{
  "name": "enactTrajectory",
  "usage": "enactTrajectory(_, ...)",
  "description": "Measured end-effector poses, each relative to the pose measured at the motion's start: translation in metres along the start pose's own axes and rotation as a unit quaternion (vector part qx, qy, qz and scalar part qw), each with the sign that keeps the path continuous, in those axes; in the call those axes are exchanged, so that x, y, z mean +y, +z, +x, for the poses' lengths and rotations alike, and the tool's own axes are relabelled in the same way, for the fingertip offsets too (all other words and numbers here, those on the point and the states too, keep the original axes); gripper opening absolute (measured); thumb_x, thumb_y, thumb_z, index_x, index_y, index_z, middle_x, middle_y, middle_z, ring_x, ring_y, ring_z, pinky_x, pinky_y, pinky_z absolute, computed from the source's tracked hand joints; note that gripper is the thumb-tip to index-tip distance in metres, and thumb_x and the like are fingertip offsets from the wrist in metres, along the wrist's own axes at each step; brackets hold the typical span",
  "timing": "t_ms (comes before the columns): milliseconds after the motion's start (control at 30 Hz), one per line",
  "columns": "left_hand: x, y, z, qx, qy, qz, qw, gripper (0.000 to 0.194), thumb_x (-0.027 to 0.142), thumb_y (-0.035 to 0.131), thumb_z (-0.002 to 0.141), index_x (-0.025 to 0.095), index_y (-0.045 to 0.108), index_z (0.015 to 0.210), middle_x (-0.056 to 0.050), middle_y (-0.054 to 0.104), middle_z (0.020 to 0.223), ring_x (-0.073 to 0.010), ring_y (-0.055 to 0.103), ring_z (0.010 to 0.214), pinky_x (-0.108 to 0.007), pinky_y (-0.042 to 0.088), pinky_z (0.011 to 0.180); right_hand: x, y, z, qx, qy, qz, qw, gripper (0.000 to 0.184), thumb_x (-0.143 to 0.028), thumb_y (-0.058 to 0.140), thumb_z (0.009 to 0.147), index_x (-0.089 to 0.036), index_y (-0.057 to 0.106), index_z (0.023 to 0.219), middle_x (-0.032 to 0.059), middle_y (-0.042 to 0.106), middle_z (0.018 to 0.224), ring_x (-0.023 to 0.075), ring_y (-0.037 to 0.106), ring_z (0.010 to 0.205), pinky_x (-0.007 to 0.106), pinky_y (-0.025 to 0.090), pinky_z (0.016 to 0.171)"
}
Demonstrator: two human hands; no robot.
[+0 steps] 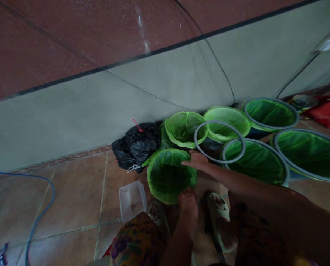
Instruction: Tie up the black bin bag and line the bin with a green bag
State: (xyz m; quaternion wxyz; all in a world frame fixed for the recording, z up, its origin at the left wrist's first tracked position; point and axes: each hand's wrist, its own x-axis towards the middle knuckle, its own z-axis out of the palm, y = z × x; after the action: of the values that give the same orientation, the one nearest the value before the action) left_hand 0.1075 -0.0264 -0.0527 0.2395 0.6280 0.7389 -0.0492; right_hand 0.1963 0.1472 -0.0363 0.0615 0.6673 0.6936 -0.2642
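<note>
A: Down on the tiled floor (70,192), close to the foot of the wall (98,111), a small bin lined with a green bag (169,175) is being worked on — it is tipped toward the camera, mouth open.

B: And the grip? The left hand (188,203) is closed over the near rim, the liner pinched under the fingers. The right hand (196,159) is laid on the far rim, fingers spread flat; nothing is clasped there.

A: A grey ring (219,142) is seen just beyond that right hand, resting across the neighbouring lined bins (267,112) — whether it is touched cannot be told.

B: The liner looks thin, soft and slippery; it would be judged light and easily torn. The rim is the place to be held, where film is backed by stiff plastic.

A: A knotted black bag (137,146) sits against the wall, and a clear plastic tray (132,199) lies beside the bin.
</note>
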Motion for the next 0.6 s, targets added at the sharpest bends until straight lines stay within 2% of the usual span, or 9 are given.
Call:
enactTrajectory(67, -0.002, -0.004, -0.003, -0.024, 0.008, 0.02, 0.999, 0.039, 0.001, 0.043, 0.089, 0.014, 0.069, 0.115, -0.012, 0.073, 0.101, -0.0234, 0.069, 0.098, -0.033, 0.055, 0.086, 0.001, -0.01, 0.003, 0.029, -0.002, 0.006, 1.0, 0.058, -0.06, 0.05, 0.091, -0.01, 0.062, 0.119, 0.0185, 0.07, 0.111, 0.029, 0.067, 0.106, 0.032, 0.049, 0.081)
enactTrajectory(133, -0.005, -0.007, -0.006, -0.056, 0.009, 0.039, 0.998, 0.042, 0.002, 0.04, 0.09, 0.012, 0.067, 0.12, -0.015, 0.072, 0.105, -0.0252, 0.069, 0.102, -0.035, 0.054, 0.088, 0.004, -0.016, 0.005, 0.044, 0.008, 0.011, 0.999, 0.046, -0.042, 0.035, 0.101, -0.011, 0.067, 0.111, 0.0178, 0.071, 0.109, 0.0256, 0.068, 0.102, 0.03, 0.048, 0.079)
enactTrajectory(200, -0.011, -0.01, -0.01, -0.072, -0.003, 0.045, 0.996, 0.043, 0.004, 0.039, 0.091, 0.011, 0.066, 0.124, -0.017, 0.072, 0.109, -0.0268, 0.067, 0.107, -0.039, 0.051, 0.095, 0.007, -0.016, 0.004, 0.042, 0.018, 0.01, 0.999, 0.041, -0.024, 0.032, 0.1, -0.011, 0.071, 0.104, 0.0171, 0.072, 0.106, 0.0235, 0.069, 0.1, 0.028, 0.047, 0.078)
enactTrajectory(267, -0.019, -0.013, -0.013, -0.089, -0.009, 0.04, 0.995, 0.042, 0.006, 0.04, 0.091, 0.011, 0.066, 0.123, -0.017, 0.073, 0.108, -0.0278, 0.067, 0.108, -0.046, 0.045, 0.103, 0.011, -0.011, 0.001, 0.029, 0.015, 0.01, 0.999, 0.035, -0.014, 0.039, 0.095, -0.011, 0.074, 0.098, 0.0152, 0.074, 0.103, 0.0218, 0.069, 0.097, 0.026, 0.046, 0.076)
enactTrajectory(433, -0.043, -0.028, -0.018, -0.127, -0.019, 0.068, 0.989, 0.037, 0.008, 0.043, 0.088, 0.015, 0.075, 0.106, -0.017, 0.074, 0.106, -0.0321, 0.062, 0.114, -0.063, 0.028, 0.111, 0.016, 0.01, -0.011, 0.004, -0.013, 0.035, 0.999, 0.023, -0.017, 0.059, 0.082, -0.015, 0.077, 0.096, 0.0088, 0.076, 0.101, 0.0202, 0.07, 0.093, 0.022, 0.046, 0.071)
enactTrajectory(500, -0.049, -0.035, -0.022, -0.118, -0.02, 0.093, 0.989, 0.035, 0.008, 0.046, 0.085, 0.015, 0.076, 0.102, -0.018, 0.072, 0.113, -0.0342, 0.058, 0.12, -0.065, 0.025, 0.112, 0.016, 0.013, -0.014, 0.002, -0.033, 0.048, 0.998, 0.025, -0.018, 0.061, 0.079, -0.015, 0.076, 0.099, 0.0086, 0.076, 0.101, 0.0195, 0.07, 0.091, 0.022, 0.046, 0.072)
enactTrajectory(600, -0.045, -0.043, -0.03, -0.08, -0.004, 0.098, 0.992, 0.034, 0.01, 0.049, 0.085, 0.014, 0.073, 0.107, -0.019, 0.066, 0.124, -0.0347, 0.054, 0.124, -0.065, 0.027, 0.111, 0.016, 0.009, -0.015, -0.009, -0.047, 0.049, 0.998, 0.027, -0.017, 0.063, 0.078, -0.014, 0.075, 0.102, 0.0091, 0.075, 0.102, 0.0183, 0.069, 0.089, 0.021, 0.045, 0.072)
